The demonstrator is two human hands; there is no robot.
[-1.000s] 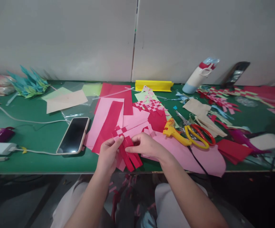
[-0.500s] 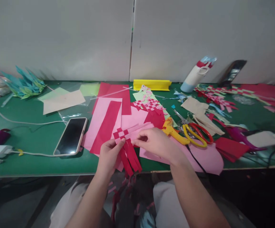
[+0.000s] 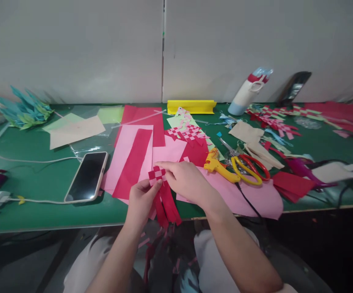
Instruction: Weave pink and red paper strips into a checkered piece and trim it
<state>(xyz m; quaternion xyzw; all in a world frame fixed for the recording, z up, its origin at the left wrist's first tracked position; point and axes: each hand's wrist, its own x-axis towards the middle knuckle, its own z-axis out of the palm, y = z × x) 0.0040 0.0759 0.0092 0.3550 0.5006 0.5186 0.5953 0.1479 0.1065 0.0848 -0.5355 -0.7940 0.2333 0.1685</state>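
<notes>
A small woven paper piece (image 3: 157, 174) in red and pink checks is held above the table's front part, with long red strips (image 3: 168, 207) hanging toward the edge. My left hand (image 3: 142, 200) pinches its lower left side, thumb on top. From the right, my right hand (image 3: 185, 179) bends over the piece, its index finger along the upper edge and the other fingers curled; its fingers are closed on the paper, partly covering the pink strips. Behind the hands lie pink sheets (image 3: 132, 140) and a long red strip (image 3: 133, 162).
A phone (image 3: 86, 177) lies on the left with a white cable. Woven checkered fish shapes (image 3: 187, 132) rest behind the hands. To the right are a yellow glue gun (image 3: 220, 167), scissors (image 3: 249, 169) and folded red paper (image 3: 292, 186). A bottle (image 3: 249, 91) stands at the back.
My right hand has moved left onto the woven piece, its index finger now reaching across the upper edge. The pink strips that stuck out to the right are now mostly covered. The view has shifted slightly.
</notes>
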